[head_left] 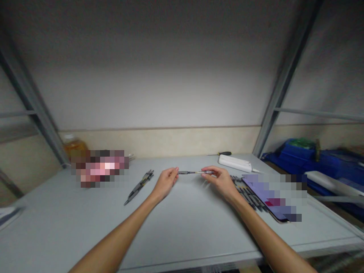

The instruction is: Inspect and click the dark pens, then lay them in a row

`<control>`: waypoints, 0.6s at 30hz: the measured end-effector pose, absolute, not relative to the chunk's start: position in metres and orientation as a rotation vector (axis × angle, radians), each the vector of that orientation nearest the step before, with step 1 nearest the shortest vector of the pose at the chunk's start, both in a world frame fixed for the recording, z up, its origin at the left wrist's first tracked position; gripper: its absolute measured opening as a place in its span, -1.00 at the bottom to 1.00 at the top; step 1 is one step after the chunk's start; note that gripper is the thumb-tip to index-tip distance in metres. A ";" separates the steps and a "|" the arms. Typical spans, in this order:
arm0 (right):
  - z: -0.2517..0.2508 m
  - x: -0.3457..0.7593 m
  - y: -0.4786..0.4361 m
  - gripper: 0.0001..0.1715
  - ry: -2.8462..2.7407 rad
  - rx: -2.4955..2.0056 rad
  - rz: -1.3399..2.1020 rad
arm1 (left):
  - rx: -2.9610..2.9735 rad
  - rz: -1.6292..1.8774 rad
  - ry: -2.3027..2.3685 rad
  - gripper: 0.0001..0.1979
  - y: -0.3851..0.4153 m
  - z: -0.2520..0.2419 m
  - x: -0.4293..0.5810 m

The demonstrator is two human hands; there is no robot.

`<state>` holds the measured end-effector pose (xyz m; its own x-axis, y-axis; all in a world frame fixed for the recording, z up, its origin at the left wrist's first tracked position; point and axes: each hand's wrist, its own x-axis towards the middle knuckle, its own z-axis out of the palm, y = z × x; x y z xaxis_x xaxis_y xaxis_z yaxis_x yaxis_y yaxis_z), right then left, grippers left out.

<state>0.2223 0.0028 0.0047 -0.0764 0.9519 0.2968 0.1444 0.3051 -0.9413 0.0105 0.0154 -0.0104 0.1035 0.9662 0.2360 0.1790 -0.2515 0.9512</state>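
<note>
A slim pen (187, 172) lies level in the air between my two hands, above the grey table. Its left end, with a grey grip section, is pinched in the fingers of my left hand (166, 184). The thinner right end, with a pale, shiny rod-like part, is between the thumb and fingers of my right hand (220, 180). To the left of my left hand lies a small bunch of grey and black pens (139, 187). More such pens (250, 195) lie in a row by my right wrist, partly hidden by it.
Beside the right-hand pens lies a flat device (256, 191), partly blurred out. A white power strip (234, 163) and a screwdriver (224, 153) are at the back right. A bottle (74, 145) stands back left behind a pixelated item (102, 168). Metal posts (284, 87) frame the table.
</note>
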 end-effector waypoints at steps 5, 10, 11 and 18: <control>0.006 0.221 0.000 -0.65 -1.577 -1.138 0.886 | 1.600 1.243 1.104 -0.58 0.015 -0.011 0.009; 0.007 0.217 -0.004 -0.43 -1.695 -1.278 0.882 | 1.591 1.308 1.016 -0.70 0.015 -0.012 0.008; 0.006 0.217 -0.003 -0.38 -1.708 -1.297 0.900 | 1.567 1.321 0.999 -0.71 0.015 -0.011 0.009; 0.004 0.220 0.001 -0.51 -1.643 -1.150 0.897 | 1.348 1.425 0.954 -0.71 0.017 -0.008 0.009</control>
<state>0.2197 0.0009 0.0038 -0.1515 0.9516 0.2673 0.2897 0.3013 -0.9084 0.0095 0.0174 -0.0079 0.0276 0.9605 0.2770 -0.1103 -0.2725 0.9558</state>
